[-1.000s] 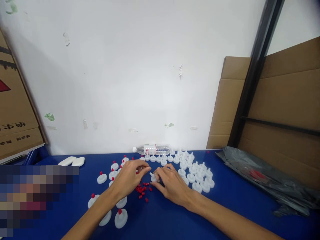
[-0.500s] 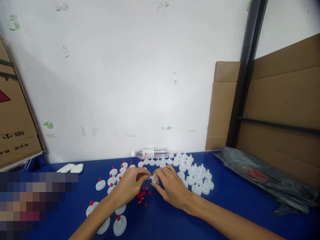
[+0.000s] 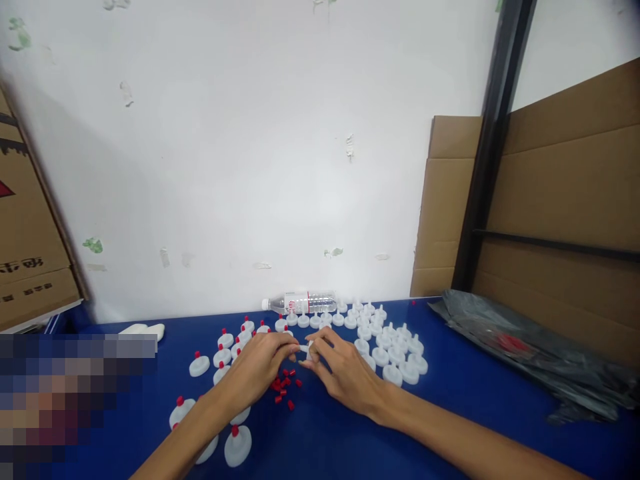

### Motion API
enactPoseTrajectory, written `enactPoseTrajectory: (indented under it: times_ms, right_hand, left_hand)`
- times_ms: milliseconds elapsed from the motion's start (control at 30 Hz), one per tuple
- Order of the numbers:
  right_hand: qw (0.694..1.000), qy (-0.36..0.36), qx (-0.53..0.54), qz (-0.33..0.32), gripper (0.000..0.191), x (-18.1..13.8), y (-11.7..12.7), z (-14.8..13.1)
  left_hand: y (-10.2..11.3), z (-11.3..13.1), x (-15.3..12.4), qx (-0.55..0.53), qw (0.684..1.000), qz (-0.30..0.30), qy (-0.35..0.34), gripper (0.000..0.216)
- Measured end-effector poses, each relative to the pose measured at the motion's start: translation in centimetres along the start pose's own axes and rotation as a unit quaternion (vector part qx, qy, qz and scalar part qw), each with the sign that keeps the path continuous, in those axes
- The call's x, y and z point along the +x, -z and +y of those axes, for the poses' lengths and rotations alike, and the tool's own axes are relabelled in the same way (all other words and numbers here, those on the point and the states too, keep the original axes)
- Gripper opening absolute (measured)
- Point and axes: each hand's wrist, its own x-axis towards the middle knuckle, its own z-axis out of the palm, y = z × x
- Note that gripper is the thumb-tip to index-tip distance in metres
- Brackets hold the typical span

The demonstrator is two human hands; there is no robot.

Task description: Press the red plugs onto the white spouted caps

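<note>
My right hand (image 3: 346, 373) pinches a white spouted cap (image 3: 309, 349), its narrow spout turned left. At the spout's end, the fingers of my left hand (image 3: 261, 360) are pinched together; whatever is between them is hidden. Small red tip caps (image 3: 284, 385) lie loose in a pile just below my hands. To the left stand white spouted caps with red tips (image 3: 238, 447), some partly covered by my left forearm. Beyond and right of my right hand, a cluster of white spouted caps without red tips (image 3: 393, 375) stands upright.
A clear plastic bottle (image 3: 300, 303) lies against the wall at the table's back. A grey plastic bag (image 3: 530, 360) lies at the right, by cardboard (image 3: 565, 200) and a black metal post (image 3: 483, 167). White oval objects (image 3: 156, 330) sit at the left, beside a blurred-out area.
My two hands remain together at the white spouted cap, which has turned slightly and come up a little. The whole view has shifted slightly.
</note>
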Motion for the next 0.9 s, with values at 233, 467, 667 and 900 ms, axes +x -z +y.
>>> enactPoseTrajectory:
  times_ms: [233, 467, 667, 900]
  right_hand:
    - [1.0, 0.005, 0.028, 0.0, 0.008, -0.3, 0.3, 0.0]
    - [0.998, -0.01, -0.044, -0.039, 0.012, 0.0, -0.2, 0.1]
    - [0.996, -0.025, -0.058, -0.059, 0.016, 0.1, -0.6, 0.4]
    - [0.995, -0.05, -0.061, -0.06, 0.014, 0.1, -0.2, 0.0]
  left_hand:
    - [-1.0, 0.7, -0.2, -0.009, 1.0, -0.011, -0.01, 0.041]
    - [-0.9, 0.7, 0.0, 0.036, 0.999, 0.002, -0.01, 0.035]
    - [-0.7, 0.5, 0.1, 0.094, 0.995, 0.024, -0.023, 0.036]
    - [1.6, -0.8, 0.1, 0.176, 0.982, 0.072, 0.02, 0.04]
